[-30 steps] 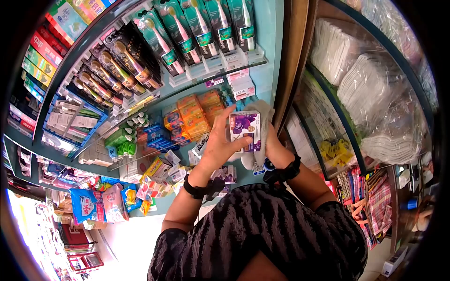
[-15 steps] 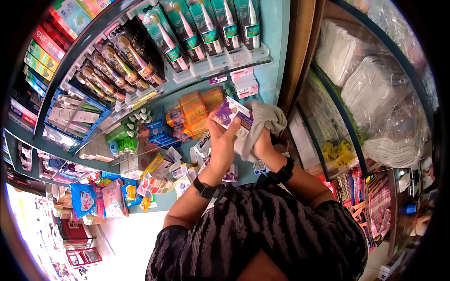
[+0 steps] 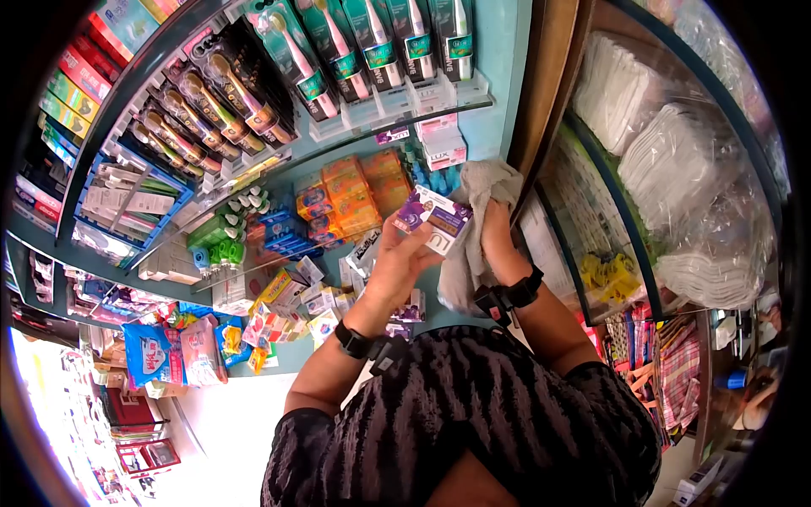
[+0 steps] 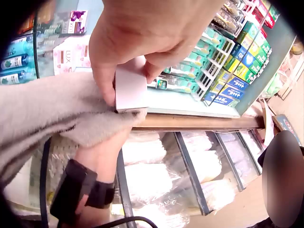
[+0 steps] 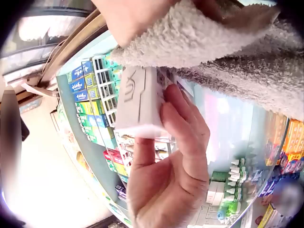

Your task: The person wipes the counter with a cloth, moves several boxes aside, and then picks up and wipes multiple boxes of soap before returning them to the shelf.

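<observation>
In my left hand is a purple-and-white Lux soap box, pinched between thumb and fingers above the shelf. The left wrist view shows a plain white end of the box between the fingertips. My right hand holds a grey terry cloth just right of the box; the cloth covers its fingers and hangs down toward me. From the right wrist, the cloth lies right against the top end of the box.
Orange soap packs, white-and-pink Lux boxes and blue bottles stand behind the hands. Loose boxes lie to the left. A glass shelf with packed toothbrushes overhangs. At right, a wooden post borders shelves of plastic-wrapped white goods.
The soap box has turned in the left hand, from upright to tilted. The cloth, earlier behind and against the box, has moved right and up with the right hand and hangs longer.
</observation>
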`<act>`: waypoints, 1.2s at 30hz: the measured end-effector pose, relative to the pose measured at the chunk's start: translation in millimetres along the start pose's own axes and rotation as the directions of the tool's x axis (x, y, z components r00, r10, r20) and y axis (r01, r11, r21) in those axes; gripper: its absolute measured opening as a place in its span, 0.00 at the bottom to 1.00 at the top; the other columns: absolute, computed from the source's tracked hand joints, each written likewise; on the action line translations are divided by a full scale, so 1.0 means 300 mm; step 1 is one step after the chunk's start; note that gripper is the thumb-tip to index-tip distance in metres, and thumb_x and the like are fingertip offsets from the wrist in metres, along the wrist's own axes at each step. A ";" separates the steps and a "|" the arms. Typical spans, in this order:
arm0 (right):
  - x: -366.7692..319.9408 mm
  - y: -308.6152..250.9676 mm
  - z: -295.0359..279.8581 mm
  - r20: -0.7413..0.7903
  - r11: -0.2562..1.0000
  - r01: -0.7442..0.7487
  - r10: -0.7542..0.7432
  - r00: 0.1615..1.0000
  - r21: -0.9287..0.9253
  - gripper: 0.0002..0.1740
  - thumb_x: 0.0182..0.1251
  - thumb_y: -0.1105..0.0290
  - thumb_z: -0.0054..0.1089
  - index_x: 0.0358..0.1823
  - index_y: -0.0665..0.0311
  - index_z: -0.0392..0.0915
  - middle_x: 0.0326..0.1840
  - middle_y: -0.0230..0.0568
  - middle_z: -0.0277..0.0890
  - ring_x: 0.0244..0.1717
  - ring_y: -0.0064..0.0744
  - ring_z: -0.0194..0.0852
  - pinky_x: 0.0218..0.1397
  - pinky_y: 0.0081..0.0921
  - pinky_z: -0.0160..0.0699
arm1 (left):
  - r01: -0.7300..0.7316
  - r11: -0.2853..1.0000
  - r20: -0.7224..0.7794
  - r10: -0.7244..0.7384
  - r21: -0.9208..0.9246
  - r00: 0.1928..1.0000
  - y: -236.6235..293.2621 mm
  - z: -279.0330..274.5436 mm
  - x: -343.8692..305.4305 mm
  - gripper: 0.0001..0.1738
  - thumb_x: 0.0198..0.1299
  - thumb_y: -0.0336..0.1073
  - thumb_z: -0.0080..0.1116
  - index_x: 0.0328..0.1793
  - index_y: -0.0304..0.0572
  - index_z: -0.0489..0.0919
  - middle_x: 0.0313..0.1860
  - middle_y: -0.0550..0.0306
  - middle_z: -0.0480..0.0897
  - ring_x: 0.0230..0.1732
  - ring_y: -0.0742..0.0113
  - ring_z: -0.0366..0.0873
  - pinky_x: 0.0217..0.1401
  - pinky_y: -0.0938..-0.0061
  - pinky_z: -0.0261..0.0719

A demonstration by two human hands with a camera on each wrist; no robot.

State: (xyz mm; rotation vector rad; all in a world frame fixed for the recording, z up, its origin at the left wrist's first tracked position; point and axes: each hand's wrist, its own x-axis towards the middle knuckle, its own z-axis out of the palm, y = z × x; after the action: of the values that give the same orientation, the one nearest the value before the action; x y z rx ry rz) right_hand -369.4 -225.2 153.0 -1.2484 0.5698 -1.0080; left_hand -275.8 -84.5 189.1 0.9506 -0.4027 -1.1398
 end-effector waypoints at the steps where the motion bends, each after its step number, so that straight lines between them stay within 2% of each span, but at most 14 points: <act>1: 0.003 0.026 -0.007 0.027 0.999 0.026 -0.025 0.999 -0.030 0.17 0.71 0.68 0.41 0.54 0.70 0.71 0.50 0.43 0.73 0.49 0.32 0.71 0.53 0.27 0.69 | 0.017 1.000 0.015 -0.017 0.007 1.000 0.006 -0.015 -0.001 0.25 0.63 0.33 0.55 0.64 0.48 0.61 0.53 0.55 0.77 0.51 0.63 0.78 0.51 0.66 0.80; 4: -0.004 0.077 0.005 0.053 0.981 -0.119 0.112 0.992 0.150 0.17 0.71 0.61 0.44 0.49 0.66 0.74 0.43 0.36 0.75 0.41 0.26 0.72 0.44 0.22 0.73 | 0.053 0.998 0.054 -0.055 0.043 0.997 0.037 -0.055 -0.014 0.24 0.62 0.30 0.53 0.65 0.49 0.65 0.53 0.58 0.77 0.52 0.65 0.78 0.53 0.67 0.79; 6: 0.038 0.078 -0.014 0.165 0.974 0.125 -0.094 0.982 -0.189 0.14 0.71 0.62 0.44 0.42 0.66 0.74 0.38 0.34 0.73 0.35 0.25 0.70 0.39 0.21 0.72 | 0.003 0.998 0.047 -0.006 0.071 0.999 0.054 -0.074 -0.038 0.30 0.60 0.28 0.54 0.69 0.47 0.59 0.54 0.57 0.77 0.52 0.66 0.78 0.52 0.69 0.79; 8: -0.023 -0.046 0.031 0.197 0.995 0.043 -0.025 0.980 -0.089 0.12 0.70 0.63 0.44 0.33 0.64 0.69 0.30 0.31 0.66 0.29 0.24 0.63 0.32 0.21 0.67 | -0.026 0.975 -0.020 0.032 0.222 0.999 0.057 -0.150 -0.067 0.36 0.58 0.28 0.57 0.71 0.46 0.54 0.54 0.53 0.78 0.51 0.67 0.77 0.50 0.70 0.78; 10: -0.035 -0.079 0.021 0.236 0.950 0.204 -0.148 0.960 -0.236 0.12 0.68 0.65 0.44 0.27 0.62 0.65 0.25 0.30 0.59 0.26 0.23 0.57 0.28 0.20 0.63 | 0.007 0.959 -0.100 0.022 0.283 0.995 0.068 -0.214 -0.137 0.28 0.58 0.27 0.54 0.65 0.42 0.63 0.52 0.56 0.77 0.50 0.66 0.78 0.53 0.71 0.77; 12: -0.069 -0.167 0.085 0.198 0.949 0.133 -0.077 0.977 -0.287 0.13 0.67 0.65 0.43 0.25 0.62 0.62 0.24 0.31 0.57 0.26 0.25 0.56 0.29 0.21 0.62 | -0.017 0.948 -0.087 0.048 0.318 0.995 0.051 -0.329 -0.187 0.21 0.58 0.27 0.54 0.59 0.38 0.68 0.51 0.57 0.78 0.49 0.67 0.78 0.52 0.72 0.77; 16: -0.014 -0.064 -0.015 0.414 0.503 0.508 -0.295 0.861 -0.699 0.22 0.45 0.52 0.58 0.21 0.65 0.65 0.20 0.43 0.60 0.23 0.39 0.60 0.31 0.30 0.63 | 0.060 0.909 -0.198 0.025 0.413 0.980 -0.007 -0.495 -0.331 0.24 0.56 0.24 0.56 0.61 0.37 0.68 0.52 0.56 0.78 0.54 0.69 0.74 0.59 0.74 0.69; 18: -0.019 -0.054 0.002 0.442 0.463 0.448 -0.128 0.888 -0.765 0.23 0.38 0.46 0.58 0.21 0.61 0.72 0.20 0.46 0.66 0.24 0.45 0.65 0.33 0.33 0.65 | 0.129 0.891 -0.274 -0.006 0.434 0.962 -0.069 -0.593 -0.397 0.25 0.55 0.24 0.58 0.60 0.36 0.68 0.49 0.57 0.79 0.50 0.71 0.75 0.54 0.75 0.72; 20: -0.046 -0.151 0.037 0.647 0.115 0.637 0.094 0.757 -0.762 0.21 0.32 0.44 0.56 0.22 0.52 0.78 0.22 0.44 0.71 0.25 0.48 0.69 0.36 0.35 0.67 | 0.256 0.859 -0.351 -0.097 0.443 0.931 -0.113 -0.672 -0.457 0.27 0.53 0.24 0.60 0.61 0.35 0.67 0.47 0.57 0.79 0.47 0.72 0.76 0.50 0.76 0.74; 22: -0.062 -0.155 0.052 0.614 0.219 0.579 0.154 0.774 -0.785 0.21 0.36 0.44 0.54 0.27 0.49 0.80 0.26 0.42 0.74 0.29 0.46 0.72 0.39 0.34 0.69 | 0.234 0.813 -0.350 -0.040 0.533 0.936 -0.230 -0.796 -0.505 0.28 0.53 0.25 0.61 0.61 0.35 0.66 0.47 0.56 0.79 0.44 0.71 0.76 0.47 0.76 0.74; 25: -0.075 0.005 -0.050 0.219 0.857 -0.053 0.189 0.957 -0.512 0.19 0.57 0.49 0.51 0.37 0.56 0.77 0.35 0.36 0.75 0.36 0.35 0.73 0.44 0.30 0.70 | 0.411 0.737 -0.499 -0.116 0.537 0.859 -0.376 -0.907 -0.542 0.34 0.49 0.32 0.68 0.62 0.35 0.65 0.48 0.53 0.78 0.45 0.68 0.76 0.47 0.73 0.75; 28: 0.141 0.274 -0.347 0.231 0.898 -0.436 0.437 0.869 -0.057 0.13 0.68 0.59 0.43 0.35 0.62 0.68 0.33 0.32 0.65 0.36 0.28 0.64 0.44 0.25 0.65 | 0.615 0.577 -0.586 -0.269 0.537 0.764 -0.467 -0.957 -0.526 0.44 0.40 0.40 0.76 0.63 0.36 0.65 0.51 0.51 0.78 0.54 0.62 0.74 0.54 0.67 0.73; 32: -0.039 0.137 -0.186 0.193 0.923 -0.263 0.322 0.927 -0.279 0.16 0.72 0.56 0.43 0.47 0.60 0.70 0.41 0.32 0.69 0.41 0.27 0.69 0.47 0.24 0.69 | 0.269 0.339 -0.312 0.077 0.902 0.947 -0.694 -1.059 -0.461 0.34 0.41 0.39 0.70 0.55 0.37 0.69 0.46 0.45 0.81 0.49 0.49 0.78 0.48 0.60 0.75; 36: -0.104 0.091 -0.127 0.332 0.975 -0.184 0.215 0.918 -0.121 0.17 0.72 0.55 0.43 0.48 0.59 0.71 0.43 0.32 0.71 0.42 0.28 0.71 0.48 0.25 0.71 | 0.394 0.342 -0.354 -0.176 0.853 0.919 -0.639 -0.962 -0.361 0.30 0.42 0.36 0.69 0.54 0.41 0.72 0.47 0.45 0.79 0.53 0.47 0.75 0.53 0.62 0.74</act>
State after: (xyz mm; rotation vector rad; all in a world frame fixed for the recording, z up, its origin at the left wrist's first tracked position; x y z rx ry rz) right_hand -407.2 -217.7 111.8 -1.3769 0.4598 -0.5801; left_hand -227.9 117.7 -108.6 2.2160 -0.7584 -1.0808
